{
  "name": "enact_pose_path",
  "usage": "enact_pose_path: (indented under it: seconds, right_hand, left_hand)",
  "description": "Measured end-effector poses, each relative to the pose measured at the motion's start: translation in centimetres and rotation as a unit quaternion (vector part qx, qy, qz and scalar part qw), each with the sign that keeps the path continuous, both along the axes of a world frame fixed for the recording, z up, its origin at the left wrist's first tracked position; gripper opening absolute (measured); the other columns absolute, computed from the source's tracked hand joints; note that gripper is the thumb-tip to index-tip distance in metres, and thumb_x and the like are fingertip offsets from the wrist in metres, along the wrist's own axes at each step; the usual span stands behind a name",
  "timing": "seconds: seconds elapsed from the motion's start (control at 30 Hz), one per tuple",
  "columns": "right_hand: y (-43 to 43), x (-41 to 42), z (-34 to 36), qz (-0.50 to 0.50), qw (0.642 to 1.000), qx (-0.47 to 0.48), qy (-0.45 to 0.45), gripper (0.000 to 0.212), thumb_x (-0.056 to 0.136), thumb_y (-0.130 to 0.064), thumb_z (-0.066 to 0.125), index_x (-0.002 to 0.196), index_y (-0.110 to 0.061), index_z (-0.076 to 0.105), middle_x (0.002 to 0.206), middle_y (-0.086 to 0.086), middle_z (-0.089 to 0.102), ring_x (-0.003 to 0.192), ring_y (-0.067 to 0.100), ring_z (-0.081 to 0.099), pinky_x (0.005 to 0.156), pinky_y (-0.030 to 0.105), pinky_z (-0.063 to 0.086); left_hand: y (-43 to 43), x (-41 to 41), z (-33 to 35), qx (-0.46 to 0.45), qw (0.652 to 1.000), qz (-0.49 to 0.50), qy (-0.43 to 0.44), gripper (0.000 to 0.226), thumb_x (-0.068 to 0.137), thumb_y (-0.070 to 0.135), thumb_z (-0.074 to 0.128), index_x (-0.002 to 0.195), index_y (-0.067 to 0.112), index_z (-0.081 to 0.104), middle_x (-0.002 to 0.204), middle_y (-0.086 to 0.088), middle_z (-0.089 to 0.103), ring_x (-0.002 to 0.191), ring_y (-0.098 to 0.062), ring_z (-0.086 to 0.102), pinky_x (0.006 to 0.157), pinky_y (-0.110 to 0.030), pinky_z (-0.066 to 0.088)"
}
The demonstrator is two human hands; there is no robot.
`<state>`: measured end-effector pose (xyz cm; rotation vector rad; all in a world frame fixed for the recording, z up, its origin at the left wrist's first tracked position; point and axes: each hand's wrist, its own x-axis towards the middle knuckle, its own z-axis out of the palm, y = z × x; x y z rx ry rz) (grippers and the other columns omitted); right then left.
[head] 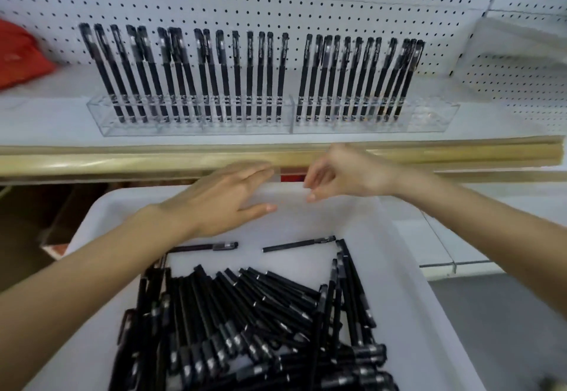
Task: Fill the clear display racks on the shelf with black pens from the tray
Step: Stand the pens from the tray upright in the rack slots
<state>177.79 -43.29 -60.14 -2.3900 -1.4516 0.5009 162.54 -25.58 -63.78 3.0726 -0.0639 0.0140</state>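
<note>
A heap of pens (245,323) is contained in the near part of the tray (408,252); two single pens (299,243) are laid just beyond the heap. Beyond the tray's far wall the shelf (46,114) is located, on which two racks (196,129) are set side by side, with upright pens (250,77) held in them.

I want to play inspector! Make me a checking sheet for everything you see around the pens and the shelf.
Surface: white shelf with a gold front edge, carrying the racks.
Job's things: two clear plastic display racks side by side, nearly full of upright black pens; the right rack's right end is empty. White plastic tray holds a heap of black pens, with two lying apart.
Clutter: red thing at the shelf's left end, blurred.
Hands: left hand flat and empty over the tray; right hand loosely curled, holding nothing.
Cables: nothing seen.
Surroundings: white pegboard behind the shelf.
</note>
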Motion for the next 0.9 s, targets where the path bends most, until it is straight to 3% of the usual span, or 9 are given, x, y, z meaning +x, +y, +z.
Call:
enact_pose_path:
  seconds: [0.07,0.2,0.33,0.43,0.63,0.9]
  right_hand:
    - [0.6,-1.5,-2.6,0.018,0.999,-0.026,0.017,0.027,0.077,-0.029,0.079,0.095,-0.01,0.073,0.092,-0.002,0.074,0.078,0.001,0.066,0.076,0.011,0.049]
    - [1.0,-4.3,-6.7,0.021,0.993,-0.077,0.086,0.033,0.08,-0.034,0.076,0.103,-0.011,0.072,0.101,-0.002,0.072,0.087,0.006,0.065,0.084,0.021,0.051]
    - [0.8,-7.3,-10.4,0.014,0.983,-0.119,0.139,0.046,0.081,-0.046,0.071,0.118,-0.019,0.061,0.114,-0.003,0.061,0.097,0.007,0.056,0.081,0.018,0.045]
    - [0.3,-8.3,-11.4,-0.009,0.973,-0.13,0.19,0.054,0.078,-0.048,0.073,0.121,-0.021,0.054,0.109,-0.005,0.055,0.095,0.008,0.054,0.075,0.015,0.043]
    - [0.3,-8.6,-11.6,0.007,0.965,-0.198,0.174,0.044,0.074,-0.037,0.08,0.1,-0.021,0.049,0.084,-0.015,0.048,0.081,0.007,0.049,0.061,0.015,0.036]
    - [0.6,-8.3,-12.4,0.009,0.965,-0.177,0.191,0.03,0.07,-0.031,0.084,0.067,-0.027,0.055,0.059,-0.014,0.055,0.047,-0.006,0.048,0.046,0.007,0.032]
  left_hand:
    - [0.9,-1.3,-0.7,0.003,1.0,0.01,0.011,0.08,0.091,0.068,0.022,0.154,0.021,0.007,0.161,0.003,0.006,0.146,-0.009,0.009,0.108,-0.015,-0.005]
    - [2.1,-3.1,-2.4,-0.015,1.0,0.024,-0.002,0.09,0.082,0.073,0.009,0.154,0.02,0.01,0.16,0.001,0.013,0.146,-0.014,0.013,0.112,-0.021,-0.005]
    - [2.3,-4.2,-3.9,-0.002,0.998,0.054,-0.028,0.09,0.08,0.074,0.004,0.154,0.023,0.008,0.161,0.0,0.013,0.147,-0.016,0.011,0.116,-0.027,-0.006]
    - [1.9,-4.5,-5.2,0.03,0.995,0.068,-0.059,0.086,0.086,0.074,0.005,0.154,0.022,0.01,0.159,-0.004,0.018,0.146,-0.019,0.013,0.117,-0.035,-0.005]
    - [1.9,-4.5,-6.1,0.009,0.993,0.091,-0.077,0.08,0.09,0.071,0.013,0.153,0.022,0.016,0.156,-0.004,0.027,0.144,-0.021,0.02,0.119,-0.042,0.002]
    - [2.0,-4.4,-6.4,-0.006,0.992,0.085,-0.095,0.08,0.09,0.07,0.012,0.153,0.021,0.019,0.154,-0.006,0.029,0.143,-0.021,0.022,0.118,-0.042,0.003]
